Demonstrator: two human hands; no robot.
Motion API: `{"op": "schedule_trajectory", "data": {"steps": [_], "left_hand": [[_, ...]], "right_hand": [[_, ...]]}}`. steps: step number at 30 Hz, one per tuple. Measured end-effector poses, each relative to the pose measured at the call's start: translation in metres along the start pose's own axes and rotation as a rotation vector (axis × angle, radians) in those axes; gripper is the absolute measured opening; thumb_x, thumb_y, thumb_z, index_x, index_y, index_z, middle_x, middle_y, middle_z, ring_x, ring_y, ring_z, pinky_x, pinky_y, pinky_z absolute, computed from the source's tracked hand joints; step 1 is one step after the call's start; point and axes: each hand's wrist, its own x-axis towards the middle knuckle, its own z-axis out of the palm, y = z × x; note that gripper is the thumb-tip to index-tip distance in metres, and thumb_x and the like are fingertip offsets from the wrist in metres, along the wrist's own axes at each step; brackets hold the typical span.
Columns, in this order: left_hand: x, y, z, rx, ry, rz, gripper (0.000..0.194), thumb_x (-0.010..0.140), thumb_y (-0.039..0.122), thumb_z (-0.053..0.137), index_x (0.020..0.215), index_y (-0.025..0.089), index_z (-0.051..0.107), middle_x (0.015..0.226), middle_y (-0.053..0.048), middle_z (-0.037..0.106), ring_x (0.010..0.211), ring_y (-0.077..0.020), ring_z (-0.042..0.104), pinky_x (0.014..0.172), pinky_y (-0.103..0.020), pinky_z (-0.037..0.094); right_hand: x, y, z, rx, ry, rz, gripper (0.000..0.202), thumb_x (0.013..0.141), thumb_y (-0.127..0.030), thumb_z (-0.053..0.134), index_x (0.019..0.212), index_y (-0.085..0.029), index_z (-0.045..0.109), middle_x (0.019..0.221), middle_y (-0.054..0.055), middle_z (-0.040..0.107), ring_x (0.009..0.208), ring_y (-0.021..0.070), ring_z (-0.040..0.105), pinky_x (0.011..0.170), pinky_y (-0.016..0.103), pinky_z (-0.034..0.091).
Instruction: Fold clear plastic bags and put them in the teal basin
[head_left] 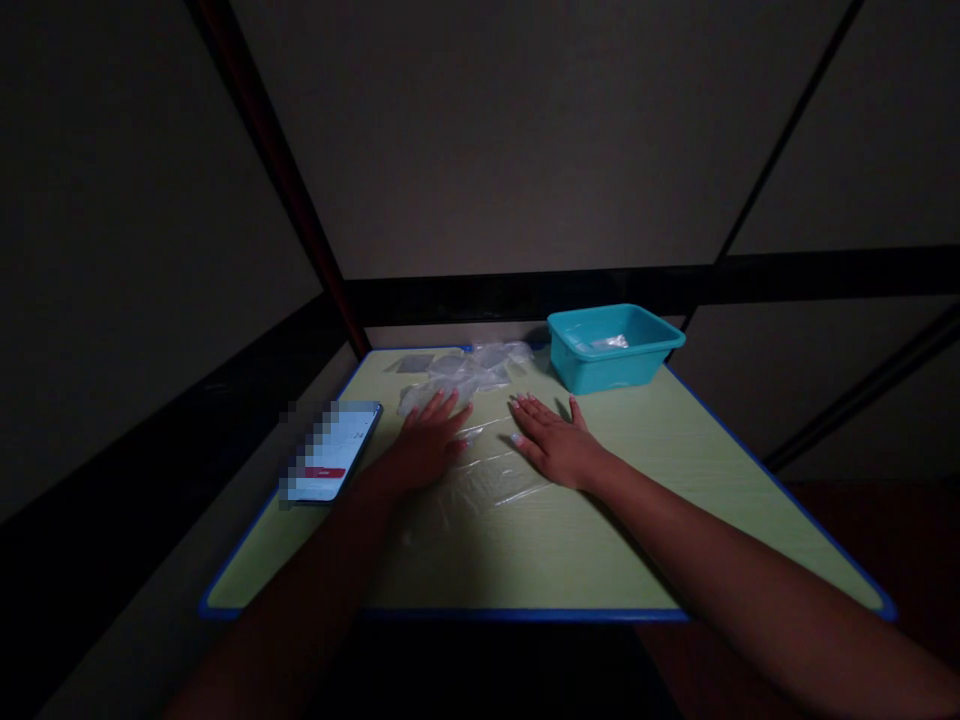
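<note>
A clear plastic bag [487,480] lies spread on the table between my two hands. My left hand [431,440] rests on its left side, fingers stretched out and apart. On the right side, my right hand [555,445] lies flat, palm down, its thumb and little finger spread away from the others. Neither hand grips anything. Just beyond my left fingertips is a loose group of other clear plastic bags [469,370], overlapping one another. Their exact outlines are hard to make out in the dim light.
A turquoise plastic basket [615,375] stands at the back right with some shiny clear plastic inside. A phone [337,450] with a lit screen lies at the left edge. The pale table [615,560] has a blue rim and backs onto a wall.
</note>
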Motion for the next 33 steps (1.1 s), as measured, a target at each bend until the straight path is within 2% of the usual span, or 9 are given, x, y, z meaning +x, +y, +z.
{"op": "schedule_trajectory", "data": {"steps": [4,8,12,16,22,27,30,33], "left_hand": [[-0.007,0.007,0.002,-0.003,-0.144,0.032,0.054,0.094,0.036,0.041,0.146,0.026,0.032,0.156,-0.012,0.02,0.144,-0.0349,0.01,0.107,-0.065,0.017],[-0.01,0.014,0.003,0.014,-0.188,0.01,0.053,0.096,0.037,0.037,0.147,0.025,0.03,0.156,-0.013,0.02,0.144,-0.0348,0.012,0.106,-0.067,0.018],[-0.012,0.015,-0.002,0.048,-0.118,-0.038,0.057,0.097,0.037,0.035,0.15,0.021,0.022,0.156,-0.013,0.018,0.145,-0.031,0.011,0.11,-0.062,0.015],[-0.026,0.017,-0.007,0.03,-0.037,-0.092,0.056,0.099,0.036,0.027,0.15,0.015,0.02,0.157,-0.013,0.015,0.145,-0.0281,0.012,0.113,-0.057,0.012],[-0.054,0.027,0.01,0.025,-0.001,-0.079,0.056,0.096,0.037,0.034,0.149,0.018,0.024,0.155,-0.013,0.022,0.144,-0.0269,0.018,0.113,-0.057,0.012],[-0.054,0.028,0.02,0.065,0.025,-0.091,0.055,0.096,0.038,0.036,0.146,0.017,0.029,0.153,-0.013,0.027,0.143,-0.0266,0.022,0.113,-0.059,0.01],[-0.052,0.027,0.021,0.069,0.019,-0.081,0.052,0.096,0.039,0.035,0.144,0.019,0.034,0.151,-0.013,0.032,0.141,-0.0269,0.027,0.113,-0.06,0.012],[-0.052,0.028,0.021,0.075,0.007,-0.083,0.054,0.096,0.041,0.036,0.145,0.019,0.032,0.152,-0.013,0.03,0.141,-0.0264,0.027,0.113,-0.058,0.012]], "right_hand": [[0.0,0.002,0.001,0.017,0.003,-0.013,0.06,0.098,-0.051,0.022,0.15,-0.022,0.019,0.155,0.01,0.019,0.143,0.0253,0.017,0.107,0.067,-0.002],[0.0,0.001,0.002,0.015,0.018,-0.049,0.059,0.098,-0.051,0.021,0.15,-0.023,0.02,0.155,0.01,0.02,0.143,0.025,0.017,0.107,0.067,-0.003],[0.002,0.001,0.005,0.008,0.012,-0.078,0.06,0.098,-0.05,0.02,0.151,-0.022,0.018,0.155,0.01,0.021,0.143,0.0256,0.017,0.106,0.067,-0.004],[0.003,0.001,0.007,0.005,0.012,-0.069,0.059,0.098,-0.049,0.021,0.151,-0.022,0.018,0.155,0.009,0.02,0.143,0.0245,0.017,0.107,0.067,-0.004],[-0.001,-0.016,0.001,0.017,0.005,-0.188,0.062,0.097,-0.051,0.023,0.151,-0.022,0.016,0.155,0.009,0.017,0.143,0.026,0.016,0.107,0.066,-0.007],[0.013,-0.04,-0.006,0.059,-0.075,-0.333,0.063,0.097,-0.052,0.021,0.151,-0.021,0.015,0.156,0.009,0.017,0.144,0.0259,0.014,0.108,0.064,-0.007],[0.027,-0.047,-0.004,0.082,-0.153,-0.346,0.061,0.098,-0.05,0.016,0.151,-0.021,0.015,0.156,0.007,0.015,0.144,0.024,0.014,0.109,0.063,-0.003],[0.037,-0.042,0.003,0.069,-0.193,-0.324,0.06,0.098,-0.051,0.015,0.151,-0.023,0.018,0.155,0.006,0.019,0.143,0.0236,0.016,0.11,0.062,-0.002]]}}
